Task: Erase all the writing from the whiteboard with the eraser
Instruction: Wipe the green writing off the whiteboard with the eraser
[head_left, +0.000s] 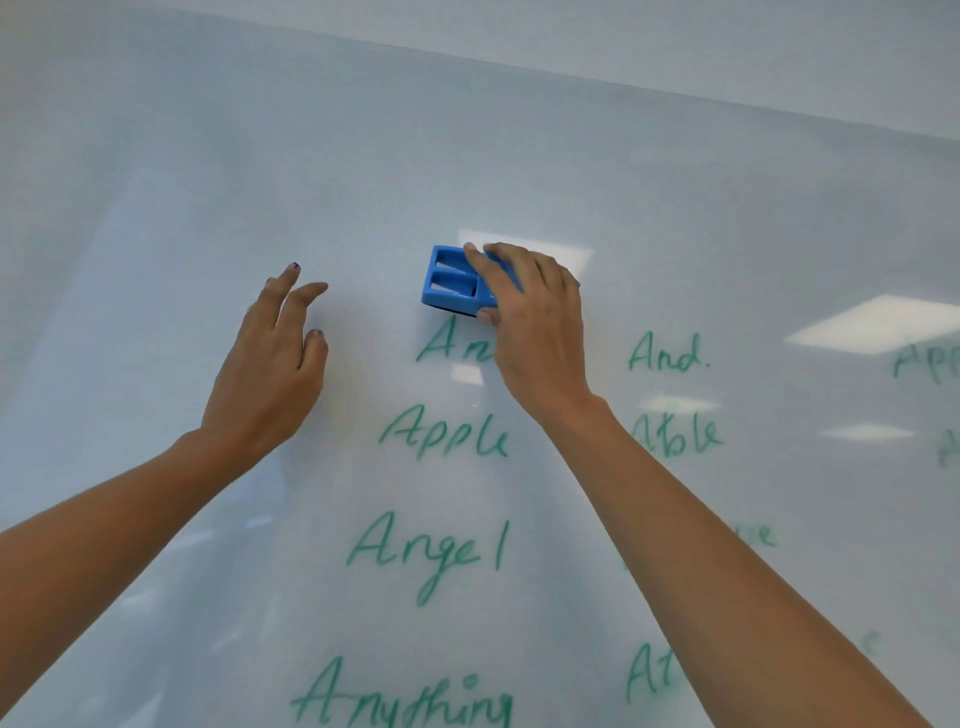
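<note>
Eraser: your right hand (535, 332) holds the blue eraser (454, 283) in a closed grip, flat on the whiteboard (260, 156), just above the top word.
Left hand (270, 374): open, empty, fingers spread.
Writing (431, 553): green words remain below.

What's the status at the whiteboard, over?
Right hand grips blue eraser, just above top word of the middle column. Left hand open, empty, near bare whiteboard. Green writing still up. Nothing in the way.
</note>
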